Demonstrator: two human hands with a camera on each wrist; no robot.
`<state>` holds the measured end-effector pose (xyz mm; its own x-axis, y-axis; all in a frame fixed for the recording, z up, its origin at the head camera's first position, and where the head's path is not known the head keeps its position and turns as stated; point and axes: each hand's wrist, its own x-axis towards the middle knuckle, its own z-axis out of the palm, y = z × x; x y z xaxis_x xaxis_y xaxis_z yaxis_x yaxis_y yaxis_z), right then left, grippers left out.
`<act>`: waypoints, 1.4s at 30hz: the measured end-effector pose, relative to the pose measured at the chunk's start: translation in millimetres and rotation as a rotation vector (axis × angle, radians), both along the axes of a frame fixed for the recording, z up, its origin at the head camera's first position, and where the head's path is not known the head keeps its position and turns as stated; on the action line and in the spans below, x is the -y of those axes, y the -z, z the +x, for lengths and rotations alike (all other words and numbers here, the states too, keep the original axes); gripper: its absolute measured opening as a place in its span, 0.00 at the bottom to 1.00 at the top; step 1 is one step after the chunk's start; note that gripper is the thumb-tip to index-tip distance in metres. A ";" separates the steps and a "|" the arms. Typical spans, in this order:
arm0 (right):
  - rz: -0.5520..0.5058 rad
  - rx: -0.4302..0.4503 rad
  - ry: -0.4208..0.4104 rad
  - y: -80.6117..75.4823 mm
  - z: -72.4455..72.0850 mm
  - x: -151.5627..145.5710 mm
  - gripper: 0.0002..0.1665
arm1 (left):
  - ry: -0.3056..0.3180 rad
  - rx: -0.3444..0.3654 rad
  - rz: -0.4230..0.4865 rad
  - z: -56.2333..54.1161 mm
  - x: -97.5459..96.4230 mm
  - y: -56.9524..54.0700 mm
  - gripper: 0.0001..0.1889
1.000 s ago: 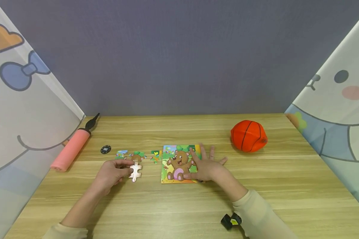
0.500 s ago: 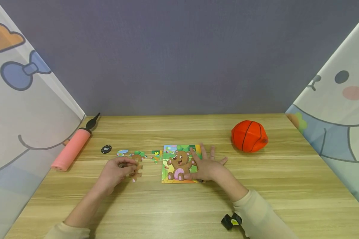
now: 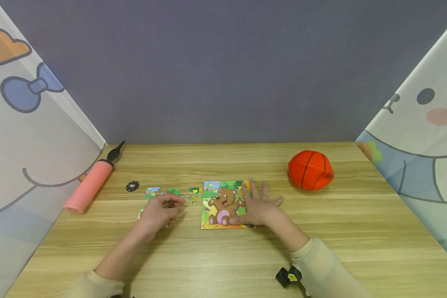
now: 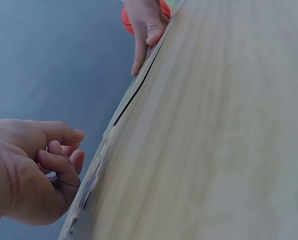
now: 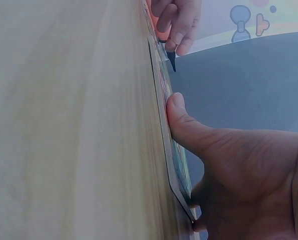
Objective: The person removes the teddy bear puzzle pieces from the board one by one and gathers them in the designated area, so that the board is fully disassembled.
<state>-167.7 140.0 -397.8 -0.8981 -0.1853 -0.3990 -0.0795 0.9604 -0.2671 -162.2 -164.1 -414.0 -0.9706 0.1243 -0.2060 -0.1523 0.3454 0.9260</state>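
Note:
My left hand (image 3: 159, 213) hovers above loose jigsaw pieces, palm side down, with its fingers loosely bent and nothing between them. In the left wrist view a gap separates that hand (image 4: 36, 167) from the pieces lying on the table. Colourful pieces (image 3: 152, 191) show beyond the fingers, and another piece (image 3: 195, 193) lies just left of the bear puzzle (image 3: 223, 207). Part of the pieces is hidden under the hand. My right hand (image 3: 258, 209) lies spread over the right side of the bear puzzle, and its thumb (image 5: 181, 112) rests on the surface in the right wrist view.
A deflated red basketball (image 3: 310, 170) sits at the back right. On the left lies a pink hand pump (image 3: 89, 186) with a black nozzle, next to a round black chip (image 3: 132, 186) marked 100. A small black object (image 3: 288, 276) is by the right sleeve.
The left hand turned a puzzle piece from its pale back to its printed face, let it go, and moved slightly right. The right hand stays on the bear puzzle.

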 end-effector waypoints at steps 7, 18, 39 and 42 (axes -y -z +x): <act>0.006 -0.019 0.010 1.1 -0.9 1.8 0.80 | 0.024 -0.023 -0.034 0.2 -9.1 0.4 0.11; -0.001 -0.023 0.013 1.5 -0.4 1.9 0.80 | 0.105 -0.026 0.017 -4.5 -22.8 -0.2 0.12; 0.013 -0.013 0.013 2.5 -2.1 1.8 0.80 | 0.212 -0.038 0.093 -18.7 -64.9 6.8 0.10; 0.013 -0.013 0.012 1.6 -2.0 2.0 0.80 | 0.226 -0.026 0.103 -20.3 -69.7 6.7 0.11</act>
